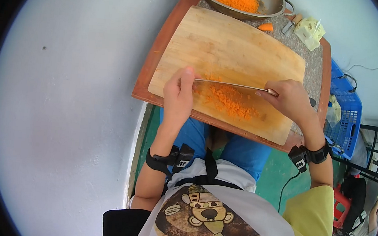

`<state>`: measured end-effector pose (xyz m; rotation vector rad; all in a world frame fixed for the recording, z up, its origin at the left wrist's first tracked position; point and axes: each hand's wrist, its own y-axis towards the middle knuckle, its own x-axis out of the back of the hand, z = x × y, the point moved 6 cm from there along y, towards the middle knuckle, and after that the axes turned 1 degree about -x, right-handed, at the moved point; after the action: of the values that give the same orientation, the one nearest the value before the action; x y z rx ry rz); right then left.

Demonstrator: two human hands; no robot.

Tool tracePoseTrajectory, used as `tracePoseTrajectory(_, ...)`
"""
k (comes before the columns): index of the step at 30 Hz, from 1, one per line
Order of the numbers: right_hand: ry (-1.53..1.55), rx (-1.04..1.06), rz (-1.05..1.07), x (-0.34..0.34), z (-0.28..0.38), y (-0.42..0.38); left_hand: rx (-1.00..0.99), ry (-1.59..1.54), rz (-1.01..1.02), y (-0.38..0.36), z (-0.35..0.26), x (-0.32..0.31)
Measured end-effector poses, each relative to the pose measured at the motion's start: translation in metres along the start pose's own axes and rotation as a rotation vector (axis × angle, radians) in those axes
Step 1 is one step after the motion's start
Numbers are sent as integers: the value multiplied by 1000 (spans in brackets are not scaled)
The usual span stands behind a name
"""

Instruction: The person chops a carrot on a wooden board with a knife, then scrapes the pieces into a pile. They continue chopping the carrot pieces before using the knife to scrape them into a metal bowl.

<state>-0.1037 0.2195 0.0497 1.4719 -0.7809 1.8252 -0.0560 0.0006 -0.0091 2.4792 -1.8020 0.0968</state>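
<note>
Head view: right hand (pixel 292 98) is closed around the handle of a long steel-bladed knife (pixel 230 84), whose blade lies level across a pale rectangular wooden cutting board (pixel 231 45). Left hand (pixel 178 94) rests flat, fingers pressing on the blade's tip end rather than clasping it. Finely chopped orange carrot (pixel 231 101) sits heaped on the board just under the blade. Beyond the board stands a round metal bowl (pixel 270 7) holding more minced carrot.
</note>
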Motion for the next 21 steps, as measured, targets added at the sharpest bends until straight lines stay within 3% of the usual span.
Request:
tracePoseTrajectory(12,76,-121,9,-1,0,-23,-16,-2,82,-6,-6,-9)
tracePoseTrajectory(21,56,-76,-43,-2,4,-32,49,46,124,-10,-4,-10)
